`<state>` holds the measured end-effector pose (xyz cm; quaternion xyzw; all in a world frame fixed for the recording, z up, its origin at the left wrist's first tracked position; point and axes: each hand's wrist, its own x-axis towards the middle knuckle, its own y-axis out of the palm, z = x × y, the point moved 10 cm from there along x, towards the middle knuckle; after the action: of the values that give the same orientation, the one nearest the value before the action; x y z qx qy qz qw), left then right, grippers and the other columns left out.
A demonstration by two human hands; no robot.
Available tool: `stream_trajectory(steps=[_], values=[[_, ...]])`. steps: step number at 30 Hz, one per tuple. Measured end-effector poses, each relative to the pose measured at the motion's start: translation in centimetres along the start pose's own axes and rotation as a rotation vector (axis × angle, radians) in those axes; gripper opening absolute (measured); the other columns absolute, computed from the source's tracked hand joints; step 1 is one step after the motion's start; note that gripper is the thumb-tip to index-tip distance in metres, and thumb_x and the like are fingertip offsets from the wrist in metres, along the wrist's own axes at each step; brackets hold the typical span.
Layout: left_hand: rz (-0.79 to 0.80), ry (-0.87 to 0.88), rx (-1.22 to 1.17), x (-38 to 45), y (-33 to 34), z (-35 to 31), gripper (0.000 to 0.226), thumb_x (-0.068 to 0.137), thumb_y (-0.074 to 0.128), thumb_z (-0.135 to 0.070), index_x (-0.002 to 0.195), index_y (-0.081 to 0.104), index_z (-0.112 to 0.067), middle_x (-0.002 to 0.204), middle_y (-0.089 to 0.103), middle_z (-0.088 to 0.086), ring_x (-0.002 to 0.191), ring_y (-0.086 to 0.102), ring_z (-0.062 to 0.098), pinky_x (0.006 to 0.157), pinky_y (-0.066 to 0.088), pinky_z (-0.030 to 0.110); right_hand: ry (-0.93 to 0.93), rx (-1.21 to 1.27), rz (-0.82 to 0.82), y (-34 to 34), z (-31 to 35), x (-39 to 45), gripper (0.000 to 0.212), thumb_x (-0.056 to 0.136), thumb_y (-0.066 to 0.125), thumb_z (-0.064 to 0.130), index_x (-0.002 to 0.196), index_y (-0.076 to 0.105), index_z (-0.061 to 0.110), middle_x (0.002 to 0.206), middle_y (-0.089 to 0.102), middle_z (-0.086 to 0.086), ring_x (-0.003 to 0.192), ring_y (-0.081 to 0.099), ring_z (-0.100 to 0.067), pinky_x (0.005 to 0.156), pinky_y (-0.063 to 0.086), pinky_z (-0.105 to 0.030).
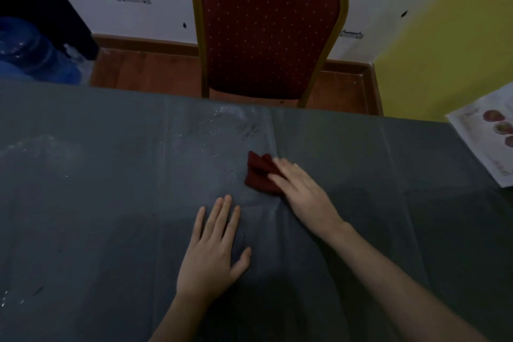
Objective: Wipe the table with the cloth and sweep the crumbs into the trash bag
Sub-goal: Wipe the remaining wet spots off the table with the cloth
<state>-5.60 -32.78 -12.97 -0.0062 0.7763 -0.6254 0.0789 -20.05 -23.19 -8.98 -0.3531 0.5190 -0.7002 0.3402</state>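
Observation:
A small dark red cloth point(258, 172) lies crumpled on the table, which is covered by a dark grey plastic sheet point(111, 203). My right hand point(301, 189) lies flat on the cloth's right side and presses it down; its fingers cover part of the cloth. My left hand point(215, 250) rests palm down on the sheet just below and left of the cloth, fingers spread, holding nothing. Pale crumbs and smears point(219, 122) spread over the sheet above and left of the cloth. No trash bag is in view.
A red padded chair with a gold frame point(270, 28) stands against the table's far edge. A printed paper with fruit pictures point(494, 133) lies at the right edge. A blue water bottle point(33, 55) stands on the floor at far left. More pale smears point(36, 147) mark the sheet's left side.

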Motion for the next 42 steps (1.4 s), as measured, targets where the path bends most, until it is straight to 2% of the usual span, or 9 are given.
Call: stream_trajectory(steps=[7, 19, 22, 25, 29, 32, 35, 38, 42], values=[[-0.011, 0.002, -0.046, 0.0, -0.1, 0.0, 0.076, 0.091, 0.038, -0.057, 0.151, 0.024, -0.012, 0.162, 0.012, 0.009, 0.15, 0.009, 0.023, 0.119, 0.015, 0.05, 0.578, 0.044, -0.06, -2.4, -10.8, -1.9, 0.044, 0.097, 0.048, 0.003, 0.14, 0.046, 0.011, 0.156, 0.029, -0.017, 0.144, 0.026, -0.033, 0.12, 0.02, -0.048], [0.011, -0.023, -0.168, -0.5, -2.6, 0.0, 0.062, 0.095, 0.038, -0.048, 0.146, 0.036, -0.014, 0.16, 0.022, 0.005, 0.149, 0.016, 0.019, 0.122, 0.012, 0.041, 0.136, 0.214, 0.1, -1.0, 3.9, -8.0, 0.045, 0.088, 0.061, -0.003, 0.129, 0.061, 0.014, 0.149, 0.043, -0.009, 0.138, 0.039, -0.03, 0.117, 0.026, -0.046], [-0.019, -0.024, -0.215, -1.6, -3.9, -1.6, 0.054, 0.093, 0.044, -0.048, 0.134, 0.05, -0.013, 0.149, 0.04, 0.01, 0.133, 0.041, 0.024, 0.111, 0.035, 0.04, 0.196, 0.309, 0.105, -1.2, 5.0, -12.1, 0.044, 0.091, 0.059, 0.003, 0.134, 0.056, 0.016, 0.153, 0.037, -0.002, 0.143, 0.032, -0.021, 0.12, 0.021, -0.041], [0.018, 0.194, -0.22, -3.5, -3.7, -7.7, 0.054, 0.087, 0.057, -0.046, 0.13, 0.051, -0.014, 0.138, 0.049, 0.009, 0.119, 0.051, 0.022, 0.095, 0.046, 0.036, 0.349, 0.518, 0.061, -2.1, 4.8, -16.1, 0.032, 0.095, 0.057, 0.009, 0.127, 0.056, 0.012, 0.153, 0.035, 0.003, 0.145, 0.027, -0.012, 0.122, 0.016, -0.034], [0.052, 0.388, -0.115, -4.7, -2.4, -15.6, 0.05, 0.07, 0.079, -0.032, 0.114, 0.059, -0.017, 0.117, 0.065, 0.009, 0.093, 0.063, 0.022, 0.074, 0.051, 0.031, 0.54, 0.574, -0.019, -3.2, 3.8, -21.0, 0.016, 0.094, 0.061, 0.013, 0.109, 0.061, 0.011, 0.151, 0.038, 0.0, 0.143, 0.03, -0.011, 0.119, 0.023, -0.029], [0.034, 0.432, -0.009, -3.6, -2.7, -19.2, 0.033, 0.066, 0.082, -0.024, 0.096, 0.068, -0.022, 0.094, 0.067, -0.002, 0.076, 0.059, 0.017, 0.063, 0.043, 0.028, 0.623, 0.422, -0.095, -5.3, 2.3, -24.2, 0.02, 0.086, 0.07, 0.015, 0.105, 0.064, 0.017, 0.123, 0.055, 0.001, 0.115, 0.053, -0.011, 0.101, 0.038, -0.02], [0.046, 0.517, 0.019, -2.1, -3.7, -22.8, 0.023, 0.073, 0.078, -0.025, 0.094, 0.068, -0.025, 0.09, 0.066, -0.008, 0.077, 0.059, 0.015, 0.063, 0.043, 0.026, 0.682, 0.328, -0.084, -6.8, 0.6, -26.8, 0.024, 0.086, 0.071, 0.02, 0.109, 0.065, 0.02, 0.103, 0.062, 0.005, 0.096, 0.06, -0.012, 0.092, 0.039, -0.02], [0.123, 0.607, 0.058, -0.2, -4.3, -26.7, 0.018, 0.079, 0.073, -0.023, 0.096, 0.069, -0.026, 0.094, 0.067, -0.009, 0.082, 0.061, 0.014, 0.066, 0.049, 0.027, 0.715, 0.268, 0.027, -7.1, -1.4, -28.8, 0.026, 0.097, 0.052, 0.027, 0.121, 0.057, 0.02, 0.115, 0.059, 0.005, 0.107, 0.056, -0.011, 0.102, 0.038, -0.025], [0.314, 0.7, 0.0, 3.2, -4.5, -32.9, 0.021, 0.096, 0.049, -0.028, 0.111, 0.06, -0.017, 0.111, 0.061, 0.001, 0.101, 0.057, 0.019, 0.083, 0.045, 0.029, 0.777, 0.345, 0.013, -10.8, -6.8, -31.6, 0.025, 0.099, 0.044, 0.018, 0.121, 0.055, 0.013, 0.115, 0.056, -0.005, 0.105, 0.057, -0.022, 0.089, 0.042, -0.035]])
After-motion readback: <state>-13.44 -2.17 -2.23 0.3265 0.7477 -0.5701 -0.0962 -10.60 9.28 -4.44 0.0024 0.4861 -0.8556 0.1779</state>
